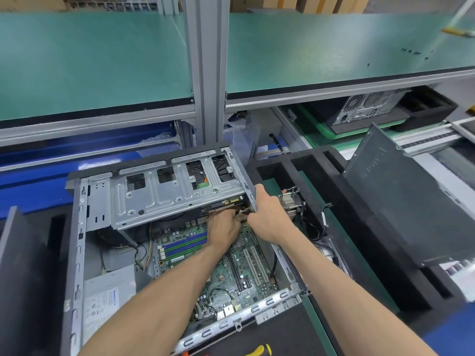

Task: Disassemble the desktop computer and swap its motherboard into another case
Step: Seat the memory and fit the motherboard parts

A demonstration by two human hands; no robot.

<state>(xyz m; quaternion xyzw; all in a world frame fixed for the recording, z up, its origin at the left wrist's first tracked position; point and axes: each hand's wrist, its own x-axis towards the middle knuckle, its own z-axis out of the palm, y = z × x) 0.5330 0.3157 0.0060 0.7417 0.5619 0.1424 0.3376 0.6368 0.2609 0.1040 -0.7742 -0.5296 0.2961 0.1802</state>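
You stand at a workbench with a green shelf above it and a grey post in the middle. Below you lies the open computer case, flat on black foam. The green motherboard sits inside it, low and to the right. A grey metal drive cage is tipped up over the far end of the board. Your left hand reaches under that cage with its fingers curled, but you cannot tell what it holds. Your right hand grips the right edge of the cage. A silver cooler sits just beside your right hand. A dark side panel leans on the right.
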